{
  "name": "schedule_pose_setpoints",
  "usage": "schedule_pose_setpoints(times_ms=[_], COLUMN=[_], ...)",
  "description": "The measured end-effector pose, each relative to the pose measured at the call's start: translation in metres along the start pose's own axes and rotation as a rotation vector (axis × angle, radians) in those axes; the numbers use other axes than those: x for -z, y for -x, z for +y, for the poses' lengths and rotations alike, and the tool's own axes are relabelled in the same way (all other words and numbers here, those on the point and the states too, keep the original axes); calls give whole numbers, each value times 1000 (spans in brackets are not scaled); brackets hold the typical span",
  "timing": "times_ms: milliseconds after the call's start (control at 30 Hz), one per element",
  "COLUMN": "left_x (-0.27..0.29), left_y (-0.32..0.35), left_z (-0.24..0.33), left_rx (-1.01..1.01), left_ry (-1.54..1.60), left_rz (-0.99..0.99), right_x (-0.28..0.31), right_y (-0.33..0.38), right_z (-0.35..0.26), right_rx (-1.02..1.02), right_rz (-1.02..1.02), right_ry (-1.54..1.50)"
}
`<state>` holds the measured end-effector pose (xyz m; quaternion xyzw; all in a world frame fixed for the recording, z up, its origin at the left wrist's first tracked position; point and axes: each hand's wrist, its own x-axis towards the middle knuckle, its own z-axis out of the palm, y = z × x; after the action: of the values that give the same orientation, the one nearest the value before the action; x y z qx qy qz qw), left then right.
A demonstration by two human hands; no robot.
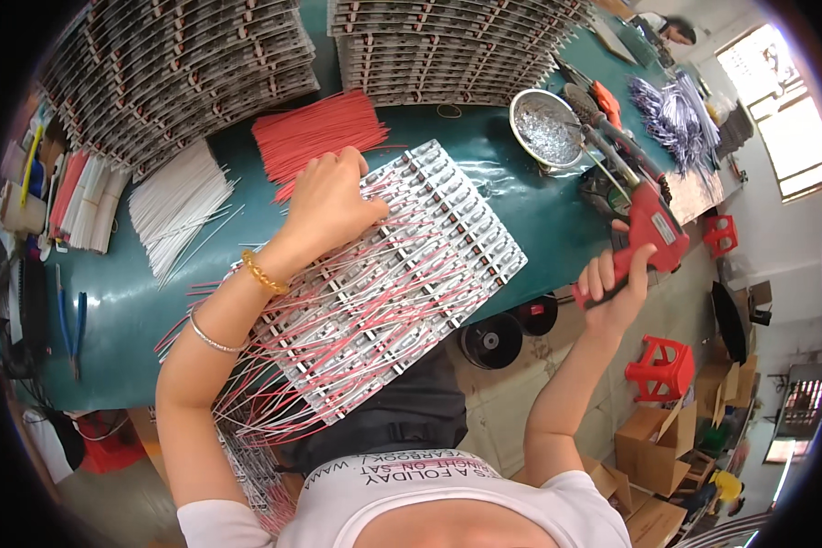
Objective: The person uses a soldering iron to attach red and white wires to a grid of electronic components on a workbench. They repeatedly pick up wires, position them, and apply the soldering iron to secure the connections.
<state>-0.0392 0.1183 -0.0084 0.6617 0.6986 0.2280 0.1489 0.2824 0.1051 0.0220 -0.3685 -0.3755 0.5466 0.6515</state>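
Note:
My right hand is wrapped round the grip of a red soldering gun, held up at the right past the bench edge. Its long tip reaches up and left, to the side of a metal bowl holding silvery bits. My left hand is over the far left part of a panel of small circuit boards. Its fingers are curled down and closed at the panel; what they pinch is hidden. Many red and white wires run across the panel and hang off its near left side.
Red wires and white wires lie in bundles beyond the panel. Tall stacks of boards stand at the back. Blue-handled pliers lie at left. Silvery-purple strips sit far right. A red stool and cartons stand on the floor.

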Motion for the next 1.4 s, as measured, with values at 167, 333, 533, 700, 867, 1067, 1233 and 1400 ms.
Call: schedule_pose_setpoints(times_ms=[167,333,533,700,867,1067,1233,1400], left_x=[1,3,7,16,51,150,213,158], left_y=[0,4,6,8,54,195,413,575], left_z=[-3,-1,1,6,-18,-69,-120,-162], left_rx=[20,16,17,101,82,269,570,977], left_ry=[40,103,383,399,539,506,560,525], left_rz=[-13,-23,-154,-174,-6,566,1063,1124], right_x=[24,16,12,15,10,28,29,26], right_y=[23,45,57,55,52,51,50,49], right_z=[1,10,11,10,14,22,34,35], right_rx=[-410,-559,-611,-623,-697,-592,-604,-648], right_rz=[-495,-567,-581,-600,-589,-532,-548,-488], right_ry=[-739,-992,-1097,-1122,-1041,-831,-834,-801])
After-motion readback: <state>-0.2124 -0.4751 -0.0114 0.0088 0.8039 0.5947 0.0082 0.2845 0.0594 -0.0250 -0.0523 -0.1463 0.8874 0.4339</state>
